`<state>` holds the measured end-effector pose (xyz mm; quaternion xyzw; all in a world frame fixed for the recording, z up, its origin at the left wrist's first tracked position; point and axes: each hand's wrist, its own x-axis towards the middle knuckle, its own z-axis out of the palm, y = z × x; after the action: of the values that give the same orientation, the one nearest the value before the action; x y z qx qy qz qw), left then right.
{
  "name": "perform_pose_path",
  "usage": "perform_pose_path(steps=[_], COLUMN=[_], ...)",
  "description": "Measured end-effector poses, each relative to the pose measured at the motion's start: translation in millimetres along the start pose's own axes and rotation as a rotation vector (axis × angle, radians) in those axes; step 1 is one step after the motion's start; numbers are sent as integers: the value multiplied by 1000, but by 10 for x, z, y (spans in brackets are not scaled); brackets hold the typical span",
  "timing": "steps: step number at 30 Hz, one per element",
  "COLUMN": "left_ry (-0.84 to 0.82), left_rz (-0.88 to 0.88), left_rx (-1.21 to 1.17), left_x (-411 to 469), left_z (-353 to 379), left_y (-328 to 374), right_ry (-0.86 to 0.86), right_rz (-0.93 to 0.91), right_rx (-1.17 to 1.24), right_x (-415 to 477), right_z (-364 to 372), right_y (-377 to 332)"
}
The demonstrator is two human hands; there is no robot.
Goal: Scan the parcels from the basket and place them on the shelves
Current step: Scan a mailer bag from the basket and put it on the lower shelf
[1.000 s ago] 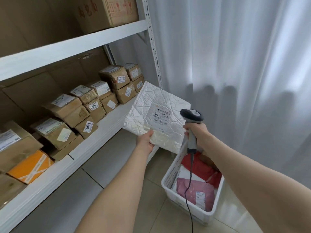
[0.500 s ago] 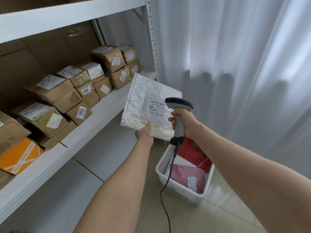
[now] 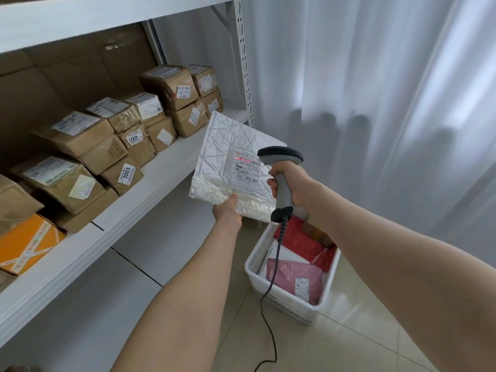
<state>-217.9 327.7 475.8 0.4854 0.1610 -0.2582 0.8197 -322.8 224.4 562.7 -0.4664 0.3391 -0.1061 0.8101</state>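
A white parcel (image 3: 230,157) is pinched at its lower edge by the left hand (image 3: 228,210). At the parcel's 3 o'clock a scanner (image 3: 281,157) is gripped by the right hand (image 3: 294,183), and a red line is cast on the label (image 3: 248,170). The basket (image 3: 255,255) lies at 5 o'clock, and the boxes (image 3: 88,140) on the shelf (image 3: 150,183) at 10 o'clock.

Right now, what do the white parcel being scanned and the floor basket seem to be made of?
The white parcel: probably a plastic bubble mailer, pearly sheen, quilted creases. The basket: seemingly rigid white plastic, matte, slotted moulded wall.
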Motion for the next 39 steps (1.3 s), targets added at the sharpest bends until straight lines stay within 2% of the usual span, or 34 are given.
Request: perform_pose_path(steps=[13, 19, 25, 32, 39], left_ry=[24, 32, 90, 299, 478], left_rz=[4, 9, -18, -70, 10], left_rx=[-4, -15, -5, 46, -61], left_x=[-92, -138, -180, -307, -427], left_z=[-15, -42, -340, -883, -1434], left_y=[29, 53, 103, 165, 270], right_ry=[20, 35, 161, 40, -136], right_rz=[15, 60, 137, 245, 320], right_rx=[-35, 32, -128, -345, -436], right_x=[15, 69, 268, 370, 355], right_z=[17, 13, 91, 368, 803], right_y=[-41, -4, 281, 703, 1106])
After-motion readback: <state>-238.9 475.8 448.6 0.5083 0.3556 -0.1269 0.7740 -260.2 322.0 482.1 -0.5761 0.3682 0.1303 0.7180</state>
